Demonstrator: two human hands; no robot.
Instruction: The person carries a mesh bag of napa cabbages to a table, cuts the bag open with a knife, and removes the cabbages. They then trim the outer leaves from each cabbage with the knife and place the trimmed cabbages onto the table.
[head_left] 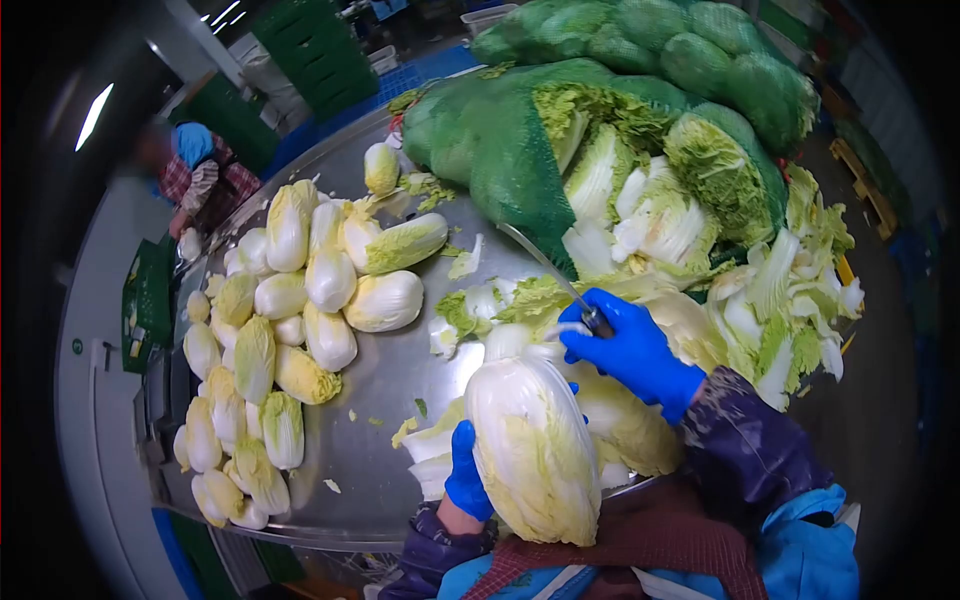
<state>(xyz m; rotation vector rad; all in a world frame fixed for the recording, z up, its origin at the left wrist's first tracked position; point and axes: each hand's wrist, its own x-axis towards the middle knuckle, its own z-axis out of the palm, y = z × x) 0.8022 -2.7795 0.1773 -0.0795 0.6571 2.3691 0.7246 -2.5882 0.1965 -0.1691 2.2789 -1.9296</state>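
Note:
A large pale napa cabbage (530, 440) is held close to my body, its white base pointing away from me. My left hand (467, 478), in a blue glove, grips it from the left and below; some fingertips show on its right side. In my right hand (635, 350), also blue-gloved, is a knife (543, 262) with its blade pointing up and left. The right hand is just above and right of the cabbage's base, where a strip of white leaf curls beside the fingers. Loose outer leaves (640, 425) lie behind and right of the cabbage.
Many trimmed cabbages (330, 280) are heaped on the left of the metal table (390, 385). Green mesh sacks (480, 140) of cabbages lie at the back, one torn open. A leaf pile (775, 305) hangs at the right edge. Another person (205, 170) stands at the far left.

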